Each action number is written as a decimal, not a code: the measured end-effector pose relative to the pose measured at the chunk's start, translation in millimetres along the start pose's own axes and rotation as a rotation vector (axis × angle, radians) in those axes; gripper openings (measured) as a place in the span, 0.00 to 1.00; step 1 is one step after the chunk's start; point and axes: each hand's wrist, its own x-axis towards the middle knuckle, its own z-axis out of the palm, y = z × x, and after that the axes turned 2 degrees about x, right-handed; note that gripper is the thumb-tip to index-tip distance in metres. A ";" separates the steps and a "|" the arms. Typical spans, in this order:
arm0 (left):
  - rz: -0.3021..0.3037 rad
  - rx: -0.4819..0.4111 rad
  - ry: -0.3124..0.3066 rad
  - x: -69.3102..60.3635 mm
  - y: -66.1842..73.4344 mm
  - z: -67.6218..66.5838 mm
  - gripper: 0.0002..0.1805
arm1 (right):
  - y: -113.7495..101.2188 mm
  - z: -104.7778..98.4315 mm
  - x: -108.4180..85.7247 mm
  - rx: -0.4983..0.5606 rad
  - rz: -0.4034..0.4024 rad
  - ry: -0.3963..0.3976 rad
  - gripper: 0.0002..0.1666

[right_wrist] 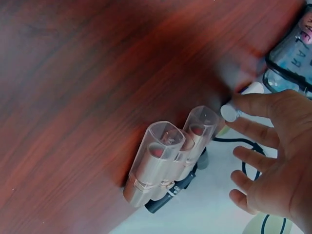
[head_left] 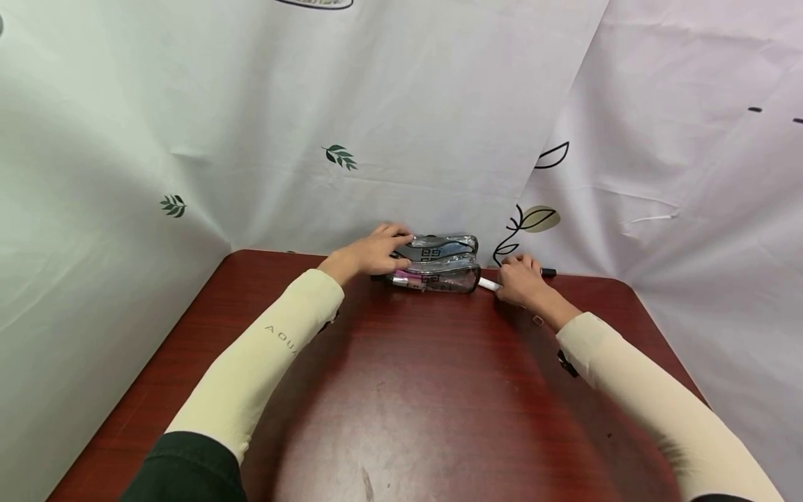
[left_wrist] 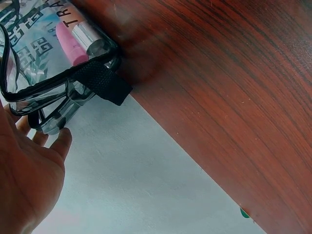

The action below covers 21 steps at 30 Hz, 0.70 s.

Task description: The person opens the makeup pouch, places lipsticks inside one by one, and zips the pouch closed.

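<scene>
A clear zip pouch with black trim lies at the back of the table, its top gaping. Inside it, a pink tube and a silver-capped item show through the plastic. My left hand holds the pouch's left end by its upper edges, thumb at the near edge and fingers at the far one. To the right of the pouch, my right hand pinches a white tube between thumb and index finger. The other right fingers are loosely bent.
Beyond my right hand lie clear-capped lipstick tubes with a slim black tube against them. A white cloth wall with leaf prints rises right behind the table.
</scene>
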 end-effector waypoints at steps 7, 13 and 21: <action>-0.006 -0.017 -0.007 -6.5 7.9 -3.7 0.45 | 3.7 3.3 4.3 -0.018 -0.008 -0.016 0.12; -0.005 0.026 -0.004 8.6 -10.1 7.7 0.46 | 6.5 -2.4 1.3 -0.024 -0.014 -0.003 0.13; -0.004 0.048 -0.015 16.7 -21.0 12.1 0.46 | 15.5 -31.3 -4.4 0.008 -0.037 0.072 0.12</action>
